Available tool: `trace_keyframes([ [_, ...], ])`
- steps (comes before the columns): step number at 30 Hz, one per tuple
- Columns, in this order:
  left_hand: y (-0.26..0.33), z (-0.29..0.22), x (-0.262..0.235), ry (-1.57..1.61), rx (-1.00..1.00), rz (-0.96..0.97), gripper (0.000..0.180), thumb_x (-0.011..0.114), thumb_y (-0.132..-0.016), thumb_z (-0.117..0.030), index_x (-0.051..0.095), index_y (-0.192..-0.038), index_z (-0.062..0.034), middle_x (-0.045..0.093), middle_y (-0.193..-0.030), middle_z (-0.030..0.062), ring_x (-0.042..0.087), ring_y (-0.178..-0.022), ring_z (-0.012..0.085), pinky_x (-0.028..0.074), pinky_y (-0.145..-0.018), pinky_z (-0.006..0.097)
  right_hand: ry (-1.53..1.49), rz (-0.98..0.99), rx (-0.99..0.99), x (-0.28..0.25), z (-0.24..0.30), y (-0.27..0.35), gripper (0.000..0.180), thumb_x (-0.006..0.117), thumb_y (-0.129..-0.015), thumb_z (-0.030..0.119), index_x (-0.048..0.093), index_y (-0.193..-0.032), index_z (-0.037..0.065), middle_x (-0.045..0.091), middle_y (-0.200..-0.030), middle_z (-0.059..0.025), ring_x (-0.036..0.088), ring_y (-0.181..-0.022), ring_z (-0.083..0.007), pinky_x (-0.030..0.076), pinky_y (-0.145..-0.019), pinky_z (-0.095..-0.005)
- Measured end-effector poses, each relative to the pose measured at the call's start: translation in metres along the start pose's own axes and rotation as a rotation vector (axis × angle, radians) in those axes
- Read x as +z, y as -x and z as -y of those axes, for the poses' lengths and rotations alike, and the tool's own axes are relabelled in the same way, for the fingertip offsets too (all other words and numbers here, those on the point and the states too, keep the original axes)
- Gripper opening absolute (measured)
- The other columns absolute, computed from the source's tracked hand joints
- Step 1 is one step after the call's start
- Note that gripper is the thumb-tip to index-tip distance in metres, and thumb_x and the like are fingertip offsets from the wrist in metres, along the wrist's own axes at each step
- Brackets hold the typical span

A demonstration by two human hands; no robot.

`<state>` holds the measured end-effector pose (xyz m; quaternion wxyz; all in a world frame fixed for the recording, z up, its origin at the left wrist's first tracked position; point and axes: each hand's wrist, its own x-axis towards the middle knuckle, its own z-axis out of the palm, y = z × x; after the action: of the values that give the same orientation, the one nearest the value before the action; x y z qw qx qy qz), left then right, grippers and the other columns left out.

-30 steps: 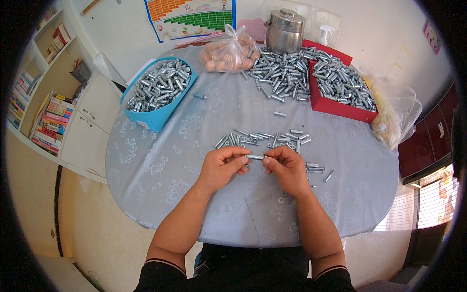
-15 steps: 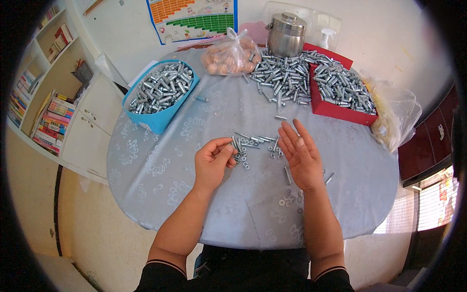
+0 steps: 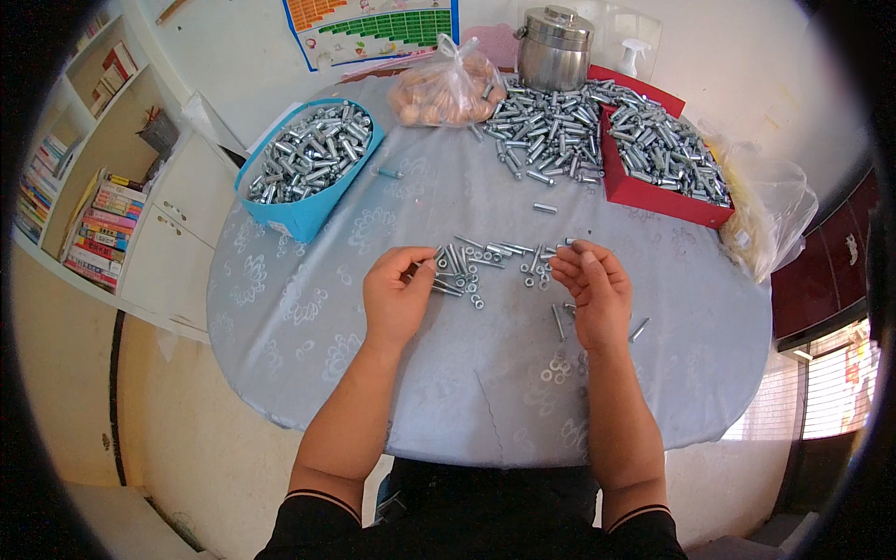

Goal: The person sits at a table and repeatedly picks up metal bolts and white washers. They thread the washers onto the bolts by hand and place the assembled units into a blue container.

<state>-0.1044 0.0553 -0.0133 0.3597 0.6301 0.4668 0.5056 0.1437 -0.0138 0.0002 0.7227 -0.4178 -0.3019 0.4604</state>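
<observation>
My left hand point(image 3: 397, 297) rests, fingers curled loosely, on the small scatter of silver metal bolts and nuts point(image 3: 487, 261) mid-counter point(image 3: 308, 308); my right hand point(image 3: 590, 285) hovers, fingers apart. I should pinch one piece cleanly, without dragging neighbours.

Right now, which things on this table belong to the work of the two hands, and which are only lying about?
Belong to the work:
- left hand and right hand
- small bolts and nuts between them
- blue tray of metal parts
- red tray of metal parts
- loose pile

Only lying about:
- steel pot
- plastic bag
- spray bottle
</observation>
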Motion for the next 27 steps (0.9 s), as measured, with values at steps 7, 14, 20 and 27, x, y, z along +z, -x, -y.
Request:
trace_keyframes([
  [7, 0.002, 0.000, -0.001, -0.479, 0.246, 0.192, 0.028, 0.073, -0.073, -0.012, 0.071, -0.101, -0.0087, 0.064, -0.103, 0.0080, 0.055, -0.098, 0.0284, 0.046, -0.083, 0.038, -0.001, -0.009, 0.000, -0.004, -0.002, 0.000, 0.019, 0.054, -0.098, 0.013, 0.062, -0.108, 0.000, 0.069, -0.097, -0.0130, 0.069, -0.086, -0.0216, 0.057, -0.076, -0.0326],
  [14, 0.002, -0.003, 0.008, -0.532, 0.316, 0.239, 0.027, 0.075, -0.074, -0.015, 0.072, -0.100, -0.0103, 0.065, -0.101, 0.0084, 0.056, -0.095, 0.0287, 0.047, -0.083, 0.038, 0.020, 0.006, 0.051, -0.002, -0.005, 0.001, 0.016, 0.055, -0.097, 0.012, 0.063, -0.105, 0.001, 0.069, -0.094, -0.0116, 0.069, -0.080, -0.0200, 0.056, -0.072, -0.0318],
  [20, -0.002, -0.002, 0.011, -0.535, 0.330, 0.218, 0.018, 0.074, -0.075, -0.016, 0.072, -0.092, -0.0101, 0.067, -0.089, 0.0071, 0.056, -0.089, 0.0281, 0.046, -0.078, 0.039, 0.227, 0.007, 0.018, 0.003, -0.009, 0.004, 0.016, 0.056, -0.096, 0.012, 0.064, -0.102, -0.001, 0.069, -0.089, -0.0098, 0.066, -0.077, -0.0163, 0.054, -0.071, -0.0285],
  [27, -0.002, -0.003, 0.013, -0.555, 0.287, 0.182, 0.010, 0.072, -0.074, -0.013, 0.068, -0.083, -0.0083, 0.066, -0.079, 0.0064, 0.057, -0.081, 0.0276, 0.046, -0.073, 0.039, 0.853, 0.090, -0.064, 0.024, -0.010, 0.006, 0.013, 0.063, -0.090, 0.011, 0.067, -0.096, 0.000, 0.069, -0.088, -0.0101, 0.065, -0.076, -0.0184, 0.051, -0.071, -0.0296],
])
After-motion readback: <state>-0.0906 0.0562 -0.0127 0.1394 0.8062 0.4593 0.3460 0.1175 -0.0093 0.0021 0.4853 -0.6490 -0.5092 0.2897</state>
